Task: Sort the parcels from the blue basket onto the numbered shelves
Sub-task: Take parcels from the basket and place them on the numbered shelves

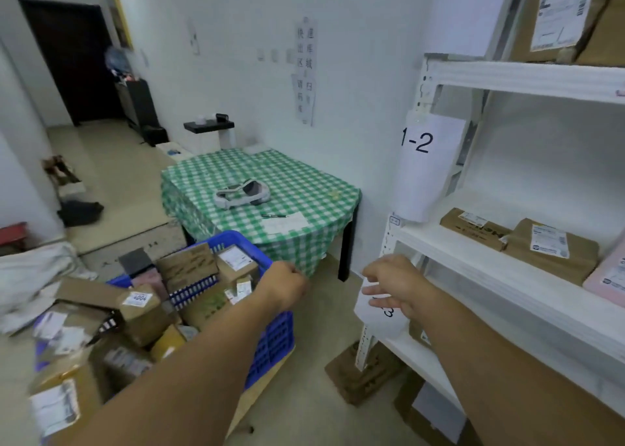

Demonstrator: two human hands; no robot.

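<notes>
The blue basket stands on the floor at lower left, heaped with several brown cardboard parcels bearing white labels. My left hand is at the basket's far right corner, fingers curled over the blue rim. My right hand hovers with fingers loosely spread and holds nothing, in front of a paper label on the white shelf unit. A sheet marked 1-2 hangs on the post above. On the middle shelf lie two brown parcels and a pink one.
A table with a green checked cloth stands behind the basket, with a pen and paper on it. More parcels spill over the basket's left side. Cardboard boxes lie on the floor under the lowest shelf. A large brown parcel fills the top shelf.
</notes>
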